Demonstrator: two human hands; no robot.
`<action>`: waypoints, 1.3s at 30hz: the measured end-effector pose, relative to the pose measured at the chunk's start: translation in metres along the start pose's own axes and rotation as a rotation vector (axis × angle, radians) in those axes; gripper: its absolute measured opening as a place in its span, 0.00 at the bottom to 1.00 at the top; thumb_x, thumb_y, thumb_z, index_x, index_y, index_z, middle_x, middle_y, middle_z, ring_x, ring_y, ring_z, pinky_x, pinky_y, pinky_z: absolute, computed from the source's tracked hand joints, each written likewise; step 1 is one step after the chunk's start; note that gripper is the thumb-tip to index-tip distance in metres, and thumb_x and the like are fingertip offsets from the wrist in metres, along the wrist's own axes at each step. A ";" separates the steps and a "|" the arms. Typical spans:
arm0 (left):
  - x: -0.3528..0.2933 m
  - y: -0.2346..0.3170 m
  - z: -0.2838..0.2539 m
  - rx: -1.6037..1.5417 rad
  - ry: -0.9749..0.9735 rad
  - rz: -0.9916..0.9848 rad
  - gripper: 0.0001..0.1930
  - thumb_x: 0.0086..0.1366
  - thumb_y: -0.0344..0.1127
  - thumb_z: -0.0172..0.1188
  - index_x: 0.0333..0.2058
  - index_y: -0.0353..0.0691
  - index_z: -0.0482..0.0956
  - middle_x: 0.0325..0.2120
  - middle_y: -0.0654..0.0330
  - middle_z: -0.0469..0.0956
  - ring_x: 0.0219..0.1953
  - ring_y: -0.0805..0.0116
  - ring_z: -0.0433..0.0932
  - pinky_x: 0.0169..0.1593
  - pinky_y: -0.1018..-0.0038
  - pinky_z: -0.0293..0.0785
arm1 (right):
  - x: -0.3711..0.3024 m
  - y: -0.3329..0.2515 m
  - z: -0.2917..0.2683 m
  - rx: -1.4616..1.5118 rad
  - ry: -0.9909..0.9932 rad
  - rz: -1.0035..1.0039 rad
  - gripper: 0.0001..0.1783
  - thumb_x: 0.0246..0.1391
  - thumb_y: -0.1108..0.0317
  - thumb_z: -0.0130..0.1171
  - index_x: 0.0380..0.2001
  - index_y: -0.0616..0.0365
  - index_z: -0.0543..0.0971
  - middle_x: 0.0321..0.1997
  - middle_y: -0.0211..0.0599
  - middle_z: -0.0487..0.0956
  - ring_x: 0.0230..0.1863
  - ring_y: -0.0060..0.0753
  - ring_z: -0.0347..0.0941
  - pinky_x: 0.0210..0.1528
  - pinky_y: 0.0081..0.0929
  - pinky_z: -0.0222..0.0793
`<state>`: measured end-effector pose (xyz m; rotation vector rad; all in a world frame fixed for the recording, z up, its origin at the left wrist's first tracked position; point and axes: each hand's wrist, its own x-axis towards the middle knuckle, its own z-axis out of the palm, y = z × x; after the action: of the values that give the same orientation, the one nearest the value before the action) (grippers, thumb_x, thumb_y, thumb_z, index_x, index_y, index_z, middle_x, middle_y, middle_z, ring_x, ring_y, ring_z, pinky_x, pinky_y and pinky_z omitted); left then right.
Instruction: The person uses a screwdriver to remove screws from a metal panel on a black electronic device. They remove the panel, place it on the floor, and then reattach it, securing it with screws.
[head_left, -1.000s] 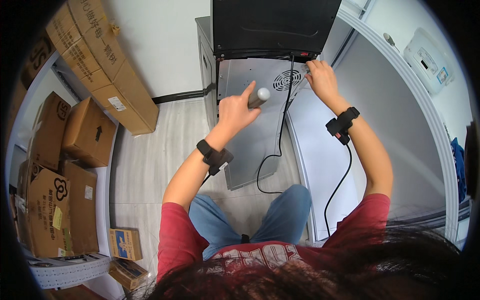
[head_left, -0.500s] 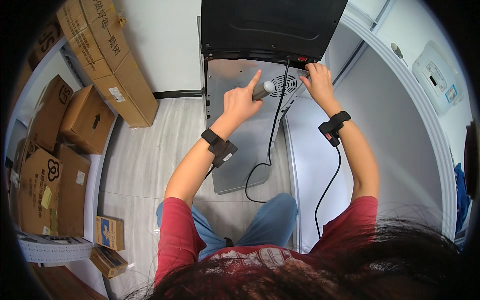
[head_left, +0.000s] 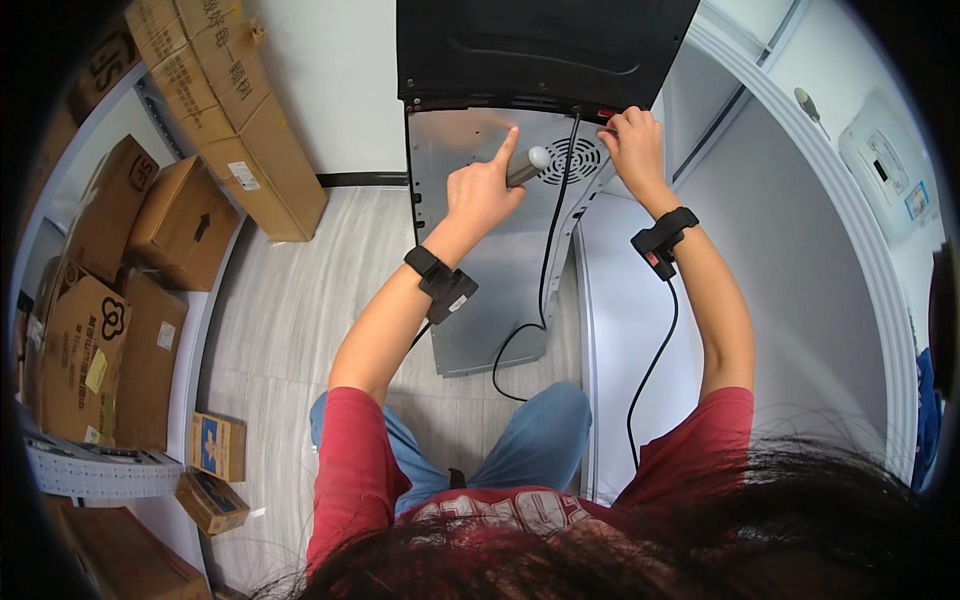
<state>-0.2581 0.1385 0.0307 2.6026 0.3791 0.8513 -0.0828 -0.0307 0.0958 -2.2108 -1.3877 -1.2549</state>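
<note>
A tall appliance stands before me, with a black upper part [head_left: 545,50] and a silver metal back panel [head_left: 470,240] below it. My left hand [head_left: 482,192] is wrapped round a grey screwdriver-like handle [head_left: 525,168] with a pale rounded end; its working tip does not show. The left index finger stretches toward the panel's upper part. At the top right corner of the panel, beside a red switch [head_left: 606,114], my right hand [head_left: 636,145] has its fingers bent and drawn together. What those fingertips hold, if anything, I cannot make out. A round vent grille [head_left: 578,163] lies between both hands.
A black power cord [head_left: 552,240] hangs down the panel and loops at the floor. Cardboard boxes [head_left: 185,225] fill a shelf at left; a long carton [head_left: 265,170] leans on the wall. At right are a white cabinet [head_left: 790,240], another grey-handled tool [head_left: 806,103] and a clear plastic case [head_left: 885,165].
My view has shifted slightly. The right hand's fingers have lifted a little and curled more at the panel's corner. The left hand keeps its grip on the grey handle.
</note>
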 end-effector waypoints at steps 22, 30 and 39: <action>0.001 -0.004 0.006 0.001 0.047 0.011 0.41 0.46 0.39 0.60 0.62 0.58 0.58 0.16 0.53 0.76 0.21 0.53 0.77 0.28 0.62 0.73 | -0.007 -0.006 0.004 -0.166 0.032 0.059 0.17 0.39 0.63 0.67 0.32 0.55 0.73 0.30 0.34 0.71 0.36 0.38 0.67 0.39 0.33 0.59; -0.001 -0.007 0.005 -0.022 0.056 0.032 0.43 0.44 0.39 0.64 0.63 0.57 0.57 0.17 0.52 0.76 0.22 0.52 0.78 0.29 0.62 0.74 | -0.003 -0.046 -0.034 0.178 0.053 -0.186 0.21 0.44 0.62 0.65 0.41 0.58 0.72 0.36 0.35 0.74 0.41 0.43 0.70 0.43 0.36 0.63; -0.022 -0.026 -0.009 -0.067 0.104 0.284 0.17 0.45 0.34 0.64 0.36 0.42 0.71 0.19 0.55 0.77 0.24 0.54 0.77 0.28 0.63 0.72 | 0.010 -0.135 -0.065 0.410 -0.465 -0.226 0.18 0.41 0.66 0.62 0.36 0.57 0.68 0.31 0.41 0.72 0.30 0.47 0.74 0.29 0.37 0.71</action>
<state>-0.2844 0.1559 0.0155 2.5930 0.0057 1.0752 -0.2274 0.0073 0.1125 -2.1656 -1.9036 -0.4450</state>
